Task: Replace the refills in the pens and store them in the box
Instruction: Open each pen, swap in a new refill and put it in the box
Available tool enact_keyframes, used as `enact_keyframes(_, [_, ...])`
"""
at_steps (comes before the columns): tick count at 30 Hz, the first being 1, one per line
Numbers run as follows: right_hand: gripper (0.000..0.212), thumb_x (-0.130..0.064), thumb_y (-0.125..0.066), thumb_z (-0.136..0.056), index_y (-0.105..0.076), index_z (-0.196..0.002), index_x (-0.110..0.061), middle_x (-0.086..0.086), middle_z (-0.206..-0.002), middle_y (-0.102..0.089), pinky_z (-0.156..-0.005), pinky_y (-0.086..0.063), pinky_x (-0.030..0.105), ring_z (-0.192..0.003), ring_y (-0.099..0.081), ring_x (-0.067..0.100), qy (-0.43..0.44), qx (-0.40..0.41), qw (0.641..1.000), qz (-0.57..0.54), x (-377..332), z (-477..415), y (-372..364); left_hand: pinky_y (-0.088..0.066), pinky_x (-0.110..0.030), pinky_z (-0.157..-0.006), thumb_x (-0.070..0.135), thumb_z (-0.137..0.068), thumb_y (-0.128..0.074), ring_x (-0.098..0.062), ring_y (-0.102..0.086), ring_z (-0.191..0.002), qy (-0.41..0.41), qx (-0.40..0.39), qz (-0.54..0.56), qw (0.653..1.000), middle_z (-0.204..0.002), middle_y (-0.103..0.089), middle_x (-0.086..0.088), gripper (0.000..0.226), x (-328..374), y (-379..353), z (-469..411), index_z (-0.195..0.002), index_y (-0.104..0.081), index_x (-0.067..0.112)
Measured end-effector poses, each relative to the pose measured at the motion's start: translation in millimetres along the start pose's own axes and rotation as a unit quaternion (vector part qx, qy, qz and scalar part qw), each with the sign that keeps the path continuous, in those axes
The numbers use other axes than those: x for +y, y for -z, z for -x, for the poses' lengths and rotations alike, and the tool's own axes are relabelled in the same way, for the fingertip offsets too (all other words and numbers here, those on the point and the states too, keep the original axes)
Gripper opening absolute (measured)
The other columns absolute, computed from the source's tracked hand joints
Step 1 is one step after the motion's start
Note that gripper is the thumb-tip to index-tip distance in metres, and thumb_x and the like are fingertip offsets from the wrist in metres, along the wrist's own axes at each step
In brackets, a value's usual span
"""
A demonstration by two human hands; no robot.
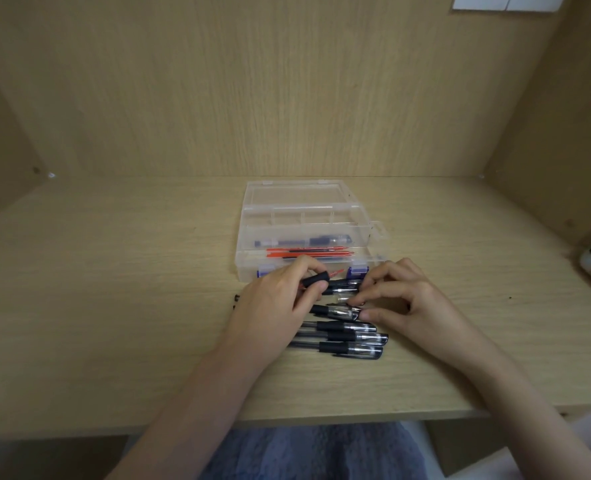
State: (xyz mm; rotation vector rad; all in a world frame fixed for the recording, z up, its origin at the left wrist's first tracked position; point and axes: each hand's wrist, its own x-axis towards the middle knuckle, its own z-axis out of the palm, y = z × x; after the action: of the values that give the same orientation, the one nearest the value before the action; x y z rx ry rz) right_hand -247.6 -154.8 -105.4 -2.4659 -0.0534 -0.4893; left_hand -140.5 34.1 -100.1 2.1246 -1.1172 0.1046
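The left hand (280,303) holds a pen barrel with a black grip (316,280) above the row of pens. Its fingers are closed around the barrel, and a red refill tip (336,273) sticks out from the front end. I think the hand keeps it lifted and pointing to the right so that the other hand can bring a part to it.

The right hand (405,299) rests low on the tabletop (114,289), and its thumb and first finger pinch something small and shiny (347,299) among the pens, maybe a metal tip cone; it is too small to be sure.

Several black gel pens (342,337) lie side by side between the two hands, close to the body, probably so each one is easy to take in turn.

Just behind them stands the clear plastic box (304,233) with its lid open. One blue pen (304,242) lies inside already, and red refills (309,252) lie in the front compartment. So the task seems to be in an early part, with most pens not stored yet.
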Motion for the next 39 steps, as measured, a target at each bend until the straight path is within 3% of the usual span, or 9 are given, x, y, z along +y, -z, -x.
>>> enact_keyframes(6, [0.018, -0.027, -0.075, -0.075, -0.072, -0.091, -0.031, -0.012, -0.100, -0.057, -0.090, -0.029, 0.008, -0.100, -0.043, 0.000, 0.009, -0.003, 1.000, 0.003, -1.9, -0.3, -1.7, -0.051, -0.037, -0.072, 0.038, -0.092, -0.048, -0.005, -0.063, -0.083, 0.007, -0.007, -0.001, 1.000, -0.089, -0.067, 0.013, 0.013, -0.2, 0.0, -0.4, -0.104, -0.050, 0.034])
enact_keyframes(15, [0.015, -0.027, -0.075, -0.073, -0.069, -0.084, -0.035, -0.012, -0.099, -0.055, -0.090, -0.027, 0.008, -0.100, -0.042, 0.011, -0.018, 0.008, 1.000, 0.010, -1.1, 2.7, -0.6, -0.051, -0.033, -0.069, 0.039, -0.092, -0.047, -0.002, -0.060, -0.077, 0.009, -0.014, -0.024, 1.000, -0.087, -0.066, 0.014, 0.015, 0.4, 1.1, -0.1, -0.105, -0.050, 0.034])
enact_keyframes(21, [0.014, -0.024, -0.073, -0.076, -0.067, -0.083, -0.034, -0.013, -0.098, -0.057, -0.089, -0.028, 0.008, -0.100, -0.041, 0.005, -0.019, 0.007, 1.000, 0.004, -4.9, 3.6, -0.4, -0.051, -0.033, -0.070, 0.038, -0.092, -0.047, -0.001, -0.061, -0.079, 0.009, -0.012, -0.020, 1.000, -0.089, -0.066, 0.014, 0.015, 3.5, 2.7, -0.3, -0.107, -0.051, 0.033])
enact_keyframes(27, [0.013, -0.009, -0.068, -0.082, -0.066, -0.084, -0.022, -0.005, -0.080, -0.068, -0.071, -0.045, 0.019, -0.073, -0.061, 0.008, -0.102, 0.099, 0.973, -0.183, -12.9, -7.4, 12.8, -0.050, -0.022, -0.069, 0.035, -0.092, -0.050, 0.002, -0.058, -0.078, -0.012, 0.009, -0.023, 1.000, -0.093, -0.063, 0.017, 0.019, 6.7, 6.5, -0.2, -0.110, -0.054, 0.030])
enact_keyframes(30, [0.020, -0.002, -0.069, -0.080, -0.067, -0.080, -0.022, -0.012, -0.070, -0.066, -0.063, -0.042, 0.010, -0.064, -0.055, 0.000, -0.111, 0.120, 0.961, -0.221, -17.7, -19.7, 15.7, -0.044, -0.015, -0.070, 0.032, -0.090, -0.054, 0.005, -0.050, -0.076, -0.030, 0.033, -0.030, 0.999, -0.091, -0.053, 0.024, 0.018, 5.9, 6.5, -0.5, -0.107, -0.059, 0.028])
enact_keyframes(33, [0.019, -0.002, -0.071, -0.077, -0.070, -0.080, -0.021, -0.007, -0.071, -0.068, -0.067, -0.046, 0.013, -0.068, -0.060, 0.004, -0.114, 0.090, 0.954, -0.264, -24.0, -25.6, 13.4, -0.042, -0.016, -0.069, 0.032, -0.088, -0.057, 0.006, -0.048, -0.076, -0.038, 0.045, -0.026, 0.998, -0.090, -0.051, 0.026, 0.017, 3.7, 5.9, -1.2, -0.104, -0.060, 0.029])
enact_keyframes(36, [0.017, -0.002, -0.073, -0.074, -0.074, -0.086, -0.015, 0.006, -0.075, -0.069, -0.076, -0.051, 0.026, -0.074, -0.063, 0.014, -0.121, 0.076, 0.944, -0.298, -26.4, -23.5, 5.8, -0.043, -0.018, -0.069, 0.032, -0.088, -0.057, 0.004, -0.049, -0.075, -0.046, 0.049, -0.026, 0.997, -0.089, -0.052, 0.026, 0.015, 3.2, 5.6, -1.3, -0.103, -0.060, 0.029])
enact_keyframes(39, [0.015, -0.007, -0.075, -0.072, -0.074, -0.084, -0.016, 0.005, -0.075, -0.070, -0.078, -0.049, 0.034, -0.075, -0.062, 0.017, -0.117, 0.087, 0.944, -0.296, -27.4, -24.0, 5.1, -0.042, -0.015, -0.068, 0.032, -0.088, -0.057, 0.004, -0.049, -0.074, -0.048, 0.050, -0.030, 0.997, -0.088, -0.052, 0.025, 0.016, 3.0, 5.4, -1.8, -0.103, -0.060, 0.029])
